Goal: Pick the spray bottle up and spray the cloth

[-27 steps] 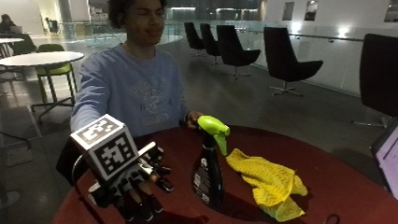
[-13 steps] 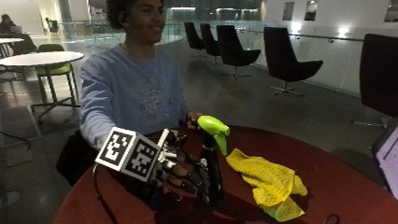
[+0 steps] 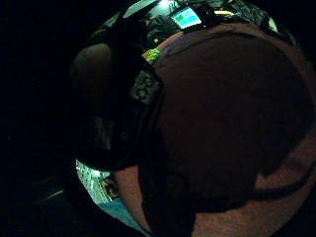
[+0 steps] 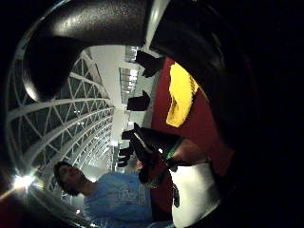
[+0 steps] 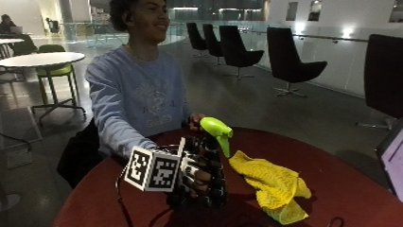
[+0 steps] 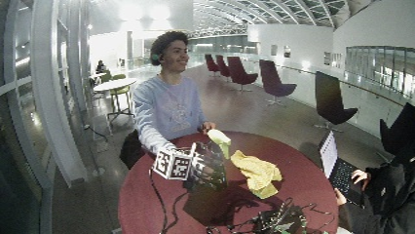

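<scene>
Between fingers (image 5: 203, 176): dark spray bottle (image 5: 216, 137), wrapped low on body. Risks tipping when lifted; nozzle misses yellow cloth (image 5: 269, 182) beside fingers.

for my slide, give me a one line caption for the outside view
Gloved right hand wraps the dark spray bottle on a red round table, yellow cloth lying beside it.

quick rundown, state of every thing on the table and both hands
spray bottle: upright on the table, green trigger head showing above the gloved hand.
right hand: at the bottle's body, fingers around it.
yellow cloth: crumpled on the table beside the bottle, apart from the hand.
bare hand: resting at the table's far edge, holding nothing.
laptop: open at the table's edge.
round red table: bearing all of these.
</scene>
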Tool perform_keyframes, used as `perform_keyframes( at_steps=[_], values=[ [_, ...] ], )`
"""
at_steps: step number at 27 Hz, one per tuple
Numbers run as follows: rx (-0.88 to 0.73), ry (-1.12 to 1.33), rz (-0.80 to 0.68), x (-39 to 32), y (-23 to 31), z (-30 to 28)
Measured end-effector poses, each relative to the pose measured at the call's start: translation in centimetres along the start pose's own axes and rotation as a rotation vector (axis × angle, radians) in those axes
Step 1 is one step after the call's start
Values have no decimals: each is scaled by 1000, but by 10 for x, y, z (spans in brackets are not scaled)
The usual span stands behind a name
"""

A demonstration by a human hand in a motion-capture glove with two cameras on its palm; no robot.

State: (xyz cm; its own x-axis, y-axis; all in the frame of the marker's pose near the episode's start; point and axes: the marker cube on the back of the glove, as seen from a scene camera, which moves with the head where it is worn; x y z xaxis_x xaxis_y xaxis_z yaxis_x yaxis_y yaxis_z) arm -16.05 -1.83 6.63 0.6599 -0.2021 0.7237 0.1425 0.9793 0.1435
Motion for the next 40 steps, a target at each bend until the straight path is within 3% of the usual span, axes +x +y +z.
perform_keyframes(
  at_steps=[18, 30, 40],
  values=[
    [99, -145, -25, 6, -17, 22],
    [-102, -310, -93, -46, -8, 29],
    [-337, -295, 112, -59, -10, 47]
  ],
)
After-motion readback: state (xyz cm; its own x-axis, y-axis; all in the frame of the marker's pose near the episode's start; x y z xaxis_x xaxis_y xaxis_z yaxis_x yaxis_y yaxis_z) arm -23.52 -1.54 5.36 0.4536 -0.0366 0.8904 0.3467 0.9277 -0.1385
